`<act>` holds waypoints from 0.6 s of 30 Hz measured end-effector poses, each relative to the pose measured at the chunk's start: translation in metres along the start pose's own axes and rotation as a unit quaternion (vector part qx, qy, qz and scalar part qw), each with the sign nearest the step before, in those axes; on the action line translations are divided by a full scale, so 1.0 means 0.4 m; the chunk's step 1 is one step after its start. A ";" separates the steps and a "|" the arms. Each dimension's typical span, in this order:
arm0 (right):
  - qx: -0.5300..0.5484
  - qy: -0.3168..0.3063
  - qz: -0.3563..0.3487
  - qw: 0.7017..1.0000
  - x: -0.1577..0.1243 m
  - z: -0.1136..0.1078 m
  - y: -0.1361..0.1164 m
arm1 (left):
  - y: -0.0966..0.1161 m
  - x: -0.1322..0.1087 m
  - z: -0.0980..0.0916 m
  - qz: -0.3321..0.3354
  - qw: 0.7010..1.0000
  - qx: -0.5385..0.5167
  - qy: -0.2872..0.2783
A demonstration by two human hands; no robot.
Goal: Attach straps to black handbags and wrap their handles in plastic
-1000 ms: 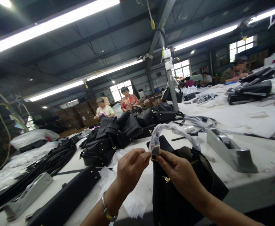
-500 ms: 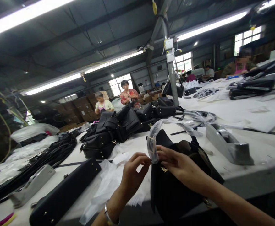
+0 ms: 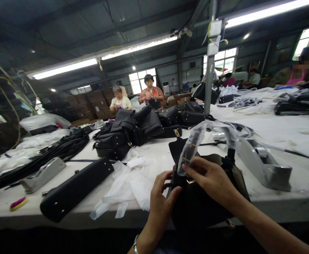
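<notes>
A black handbag [image 3: 196, 208] with gold fittings stands at the table's front edge before me. Its strap handle [image 3: 192, 146] arches up over the bag, wrapped in loose clear plastic. My right hand [image 3: 212, 180] is closed, thumb and fingers pinching the lower end of the wrapped handle just above a gold fitting. At the bag's left upper edge, my left hand [image 3: 163, 197] has its thumb and curled fingers around the black material. The right hand and forearm cover part of the bag's front.
White tissue sheets [image 3: 135, 181] lie left of the bag, beside a long black bag [image 3: 77, 188]. Grey tape dispensers [image 3: 265, 165] stand on both sides. Black bags [image 3: 138, 130] are piled behind, near a metal post [image 3: 209, 81]. Co-workers [image 3: 151, 93] are across the table.
My left hand has moved from the handle's wrapped end to the bag's left edge. My right hand still holds the handle, now tilted and more spread. The view has turned slightly left.
</notes>
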State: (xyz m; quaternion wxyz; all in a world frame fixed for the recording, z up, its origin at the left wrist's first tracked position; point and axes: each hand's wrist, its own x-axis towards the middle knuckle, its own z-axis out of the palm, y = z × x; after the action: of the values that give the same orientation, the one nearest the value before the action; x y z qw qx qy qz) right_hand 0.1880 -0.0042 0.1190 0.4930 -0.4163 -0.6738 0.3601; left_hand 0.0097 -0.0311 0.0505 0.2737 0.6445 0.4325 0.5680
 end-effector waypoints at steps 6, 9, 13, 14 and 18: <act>-0.034 -0.085 0.054 0.994 -0.012 -0.025 0.001 | -0.021 -0.076 -0.025 -0.119 0.993 -0.018 0.015; -0.094 -0.162 0.041 0.981 -0.026 -0.016 0.002 | -0.024 -0.071 -0.028 -0.157 0.985 -0.062 0.015; -0.165 -0.165 0.033 0.972 -0.029 -0.002 0.004 | -0.020 -0.056 -0.020 -0.186 0.974 -0.123 0.028; -0.171 -0.167 0.039 0.970 -0.027 0.000 0.006 | -0.019 -0.053 -0.018 -0.186 0.973 -0.131 0.032; -0.162 -0.186 0.076 0.966 -0.018 -0.003 0.011 | -0.013 -0.043 -0.016 -0.168 0.976 -0.138 0.029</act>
State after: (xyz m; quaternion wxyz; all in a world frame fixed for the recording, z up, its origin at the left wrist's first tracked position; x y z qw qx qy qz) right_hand 0.1912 -0.0088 0.1128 0.2562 -0.4661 -0.7692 0.3541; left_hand 0.0026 -0.0444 0.0387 0.4392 0.5019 0.4600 0.5861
